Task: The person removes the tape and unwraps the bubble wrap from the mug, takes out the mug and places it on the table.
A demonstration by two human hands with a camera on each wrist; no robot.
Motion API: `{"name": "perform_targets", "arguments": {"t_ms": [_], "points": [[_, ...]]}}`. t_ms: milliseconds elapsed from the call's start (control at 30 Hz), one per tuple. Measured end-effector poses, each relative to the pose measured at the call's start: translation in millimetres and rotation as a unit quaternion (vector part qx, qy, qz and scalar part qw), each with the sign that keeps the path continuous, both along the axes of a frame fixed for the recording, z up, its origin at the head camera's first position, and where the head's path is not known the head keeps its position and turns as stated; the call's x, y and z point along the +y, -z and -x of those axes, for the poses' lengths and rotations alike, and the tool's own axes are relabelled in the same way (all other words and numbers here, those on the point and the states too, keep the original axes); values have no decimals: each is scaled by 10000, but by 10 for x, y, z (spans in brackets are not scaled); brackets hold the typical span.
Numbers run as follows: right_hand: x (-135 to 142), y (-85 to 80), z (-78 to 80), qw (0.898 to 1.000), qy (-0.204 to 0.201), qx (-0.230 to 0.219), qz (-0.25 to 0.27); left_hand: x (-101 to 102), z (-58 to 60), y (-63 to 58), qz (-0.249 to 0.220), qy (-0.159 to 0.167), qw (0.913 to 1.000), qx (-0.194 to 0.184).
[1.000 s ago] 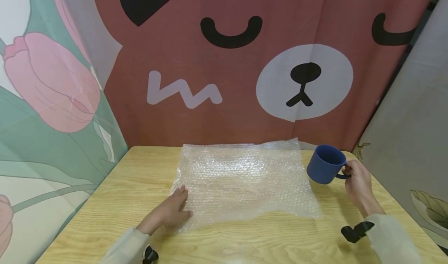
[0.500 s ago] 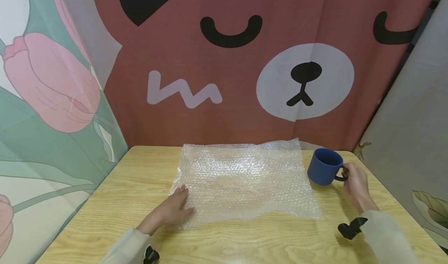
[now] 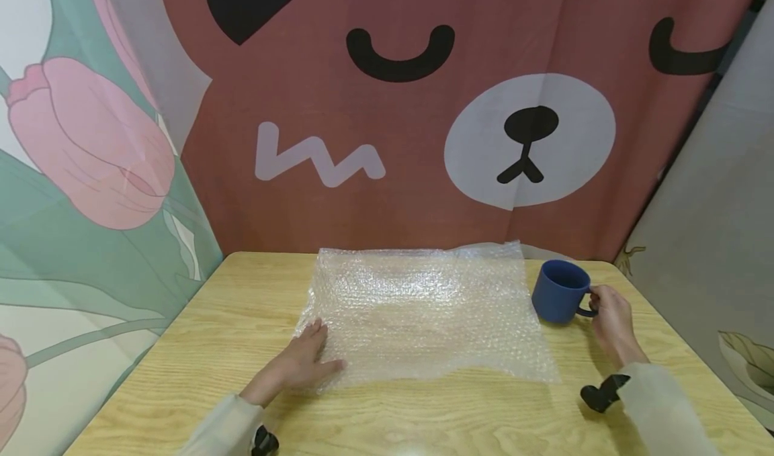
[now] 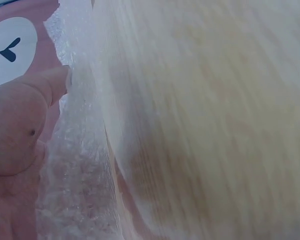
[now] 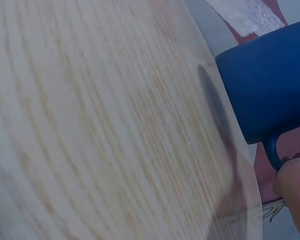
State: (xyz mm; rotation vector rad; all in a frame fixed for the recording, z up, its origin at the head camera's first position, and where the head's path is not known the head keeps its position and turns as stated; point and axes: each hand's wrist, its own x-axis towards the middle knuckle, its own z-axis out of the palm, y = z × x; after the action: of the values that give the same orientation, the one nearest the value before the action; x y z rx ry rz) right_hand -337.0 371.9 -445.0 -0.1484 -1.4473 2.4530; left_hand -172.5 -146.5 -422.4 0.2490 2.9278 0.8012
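Observation:
A blue mug (image 3: 559, 296) is upright by the right edge of a sheet of bubble wrap (image 3: 417, 315). My right hand (image 3: 613, 318) grips the mug's handle with curled fingers. The mug's blue side (image 5: 270, 80) fills the right part of the right wrist view, and its base is at or just above the table; I cannot tell if it touches. My left hand (image 3: 299, 362) rests on the lower left corner of the bubble wrap, fingers extended and thumb spread. In the left wrist view, the thumb (image 4: 55, 82) shows beside the wrap (image 4: 80, 165).
Both hands work over a light wooden table (image 3: 411, 416) with rounded far corners. Behind it hangs a curtain (image 3: 411, 214) with a bear print. Floral cloth (image 3: 91, 261) lines the left side, and a grey cloth (image 3: 713, 228) the right.
The mug has come down slightly toward the table, with my right hand shifting a little to the left. My left thumb has slid slightly right on the bubble wrap.

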Motion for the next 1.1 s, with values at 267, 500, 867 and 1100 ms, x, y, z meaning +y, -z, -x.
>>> {"name": "perform_targets", "arguments": {"t_ms": [267,500,867,1100], "points": [[43,60,50,9996,-123,-173,-209,51,6,-6,82,-46,9999,-96],[89,119,100,9990,-232,-265,-270,98,13,-4,228,-240,9992,-237],[165,195,221,9956,-703,21,-614,151,42,8,307,-462,9977,-394],[203,208,238,9882,-996,-154,-1150,185,55,-5,196,-580,9972,-426]]}}
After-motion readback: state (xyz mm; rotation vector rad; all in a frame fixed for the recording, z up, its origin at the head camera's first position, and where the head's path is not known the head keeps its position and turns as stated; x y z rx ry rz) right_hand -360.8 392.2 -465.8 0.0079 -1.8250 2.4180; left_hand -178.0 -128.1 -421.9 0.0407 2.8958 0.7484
